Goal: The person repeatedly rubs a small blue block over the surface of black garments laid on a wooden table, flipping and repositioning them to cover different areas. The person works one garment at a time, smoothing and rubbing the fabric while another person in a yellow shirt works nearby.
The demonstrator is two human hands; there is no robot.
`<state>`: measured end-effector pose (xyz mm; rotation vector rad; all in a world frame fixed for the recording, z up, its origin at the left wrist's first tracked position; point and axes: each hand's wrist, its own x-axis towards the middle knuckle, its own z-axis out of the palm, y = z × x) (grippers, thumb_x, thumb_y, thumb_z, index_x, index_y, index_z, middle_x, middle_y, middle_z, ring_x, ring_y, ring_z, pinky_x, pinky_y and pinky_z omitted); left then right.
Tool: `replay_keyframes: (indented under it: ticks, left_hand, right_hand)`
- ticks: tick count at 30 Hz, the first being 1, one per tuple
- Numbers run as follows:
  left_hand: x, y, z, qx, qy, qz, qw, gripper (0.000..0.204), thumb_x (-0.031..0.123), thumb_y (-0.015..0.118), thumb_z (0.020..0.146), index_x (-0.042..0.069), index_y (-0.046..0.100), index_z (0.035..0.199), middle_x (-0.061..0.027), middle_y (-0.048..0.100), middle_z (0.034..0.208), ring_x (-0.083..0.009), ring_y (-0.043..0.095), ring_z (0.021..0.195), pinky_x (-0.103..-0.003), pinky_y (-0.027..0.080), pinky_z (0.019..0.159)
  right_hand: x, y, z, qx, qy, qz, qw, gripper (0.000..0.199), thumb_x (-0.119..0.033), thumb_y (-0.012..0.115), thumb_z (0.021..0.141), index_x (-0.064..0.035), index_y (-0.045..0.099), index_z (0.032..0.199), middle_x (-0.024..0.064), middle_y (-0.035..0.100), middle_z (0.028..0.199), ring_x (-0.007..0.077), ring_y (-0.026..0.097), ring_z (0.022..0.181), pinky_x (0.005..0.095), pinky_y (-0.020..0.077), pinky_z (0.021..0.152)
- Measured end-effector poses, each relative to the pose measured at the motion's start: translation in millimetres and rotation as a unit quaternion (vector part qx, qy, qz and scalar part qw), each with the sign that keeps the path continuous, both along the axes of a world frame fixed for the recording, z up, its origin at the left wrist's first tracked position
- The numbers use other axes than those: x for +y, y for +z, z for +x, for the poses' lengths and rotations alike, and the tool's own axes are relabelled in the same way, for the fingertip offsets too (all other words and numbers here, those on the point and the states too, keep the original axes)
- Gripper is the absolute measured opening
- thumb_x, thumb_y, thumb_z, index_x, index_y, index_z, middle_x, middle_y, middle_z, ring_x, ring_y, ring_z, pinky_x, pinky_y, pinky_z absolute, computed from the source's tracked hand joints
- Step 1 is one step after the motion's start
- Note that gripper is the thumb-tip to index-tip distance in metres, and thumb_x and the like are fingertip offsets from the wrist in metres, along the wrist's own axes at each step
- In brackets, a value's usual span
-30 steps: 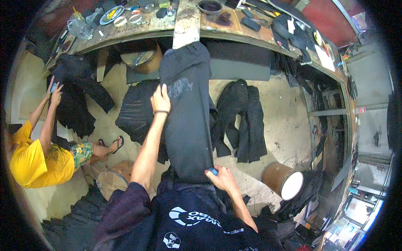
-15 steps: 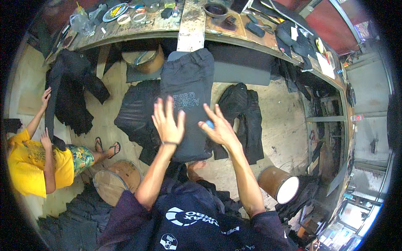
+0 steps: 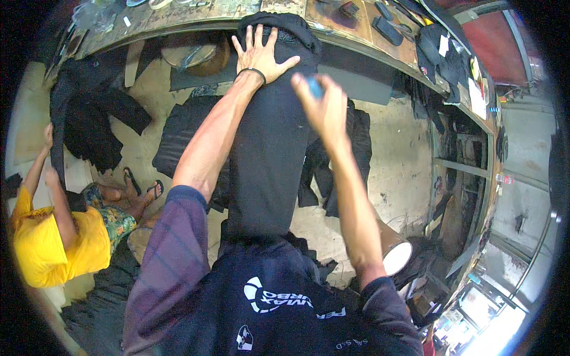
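Note:
A long black garment (image 3: 267,160), which looks like a trouser leg, stretches from near my body to the workbench edge. Its far end is bunched up in a thick roll (image 3: 279,26). My left hand (image 3: 261,59) lies flat with fingers spread on the cloth, just short of that roll. To the right, my right hand (image 3: 325,107) is curled around a small blue thing (image 3: 314,88) whose kind I cannot make out. That hand is smeared by motion and hovers over or beside the cloth's right edge; contact cannot be told.
Ahead runs a wooden workbench (image 3: 202,15) with a dark brush-like thing (image 3: 349,8) and black cloth on it. At left, a person in a yellow shirt (image 3: 65,237) handles black garments (image 3: 89,118). Drums (image 3: 395,255) and dark cloth piles (image 3: 107,314) stand around me.
My view and body have shifted forward. My left hand has come down onto the garment farther ahead; the far end is now bunched and its printed patch no longer shows. My right hand has moved ahead.

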<state>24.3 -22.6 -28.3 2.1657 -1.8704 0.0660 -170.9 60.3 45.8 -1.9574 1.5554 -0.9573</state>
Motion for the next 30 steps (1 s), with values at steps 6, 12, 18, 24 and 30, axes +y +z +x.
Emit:
replay_keyframes:
  ticks: [6,12,18,24,30]
  left_hand:
    - [-43.3,-5.0,24.8,0.021,-0.141,-0.184,0.972,0.104,0.086,0.07,0.077,0.014,0.056,0.15,-0.0162,0.047,0.162,-0.0307,0.039,0.153,-0.064,0.016,0.128]
    - [-90.8,7.6,34.4,0.029,-0.147,-0.006,0.989,0.093,0.095,0.062,0.076,0.016,0.07,0.124,-0.02,0.077,0.088,-0.0355,0.075,0.089,-0.05,0.042,0.101]
    - [-129.3,27.6,40.1,0.058,-0.121,0.06,0.989,0.097,0.094,0.058,0.079,0.012,0.075,0.128,-0.0244,0.076,0.118,-0.0409,0.071,0.114,-0.053,0.05,0.103]
    - [-141.4,24.0,45.2,0.106,-0.16,0.022,0.981,0.093,0.091,0.066,0.075,0.008,0.081,0.116,-0.0214,0.079,0.109,-0.037,0.077,0.101,-0.049,0.058,0.09]
    - [-135.5,27.0,37.6,0.077,-0.112,0.029,0.99,0.088,0.089,0.066,0.077,0.009,0.082,0.11,-0.0204,0.08,0.103,-0.0352,0.077,0.097,-0.048,0.057,0.087]
  right_hand:
    - [153.2,-7.3,5.5,0.074,0.242,-0.09,0.963,0.063,-0.038,0.096,0.073,-0.0056,0.073,0.122,0.0103,0.07,0.101,0.0308,0.067,0.093,0.0446,0.0545,0.083]
    - [153.8,-20.9,10.1,0.069,0.236,0.066,0.967,0.055,-0.036,0.097,0.071,-0.0079,0.074,0.112,0.0084,0.068,0.106,0.029,0.064,0.098,0.0431,0.0538,0.085]
    - [65.0,-30.5,31.4,0.109,0.295,-0.001,0.949,0.055,-0.035,0.094,0.071,-0.008,0.072,0.114,0.0106,0.066,0.11,0.0308,0.062,0.103,0.0444,0.0524,0.086]
    - [87.9,-40.8,45.0,0.135,0.226,0.023,0.964,0.06,-0.032,0.095,0.068,-0.0092,0.071,0.119,0.0119,0.067,0.116,0.0336,0.061,0.106,0.0478,0.0504,0.087]
    - [171.9,-42.4,18.0,0.097,0.403,0.079,0.907,0.072,-0.038,0.094,0.061,-0.0101,0.072,0.124,0.0102,0.066,0.119,0.0321,0.063,0.11,0.0471,0.0511,0.094]
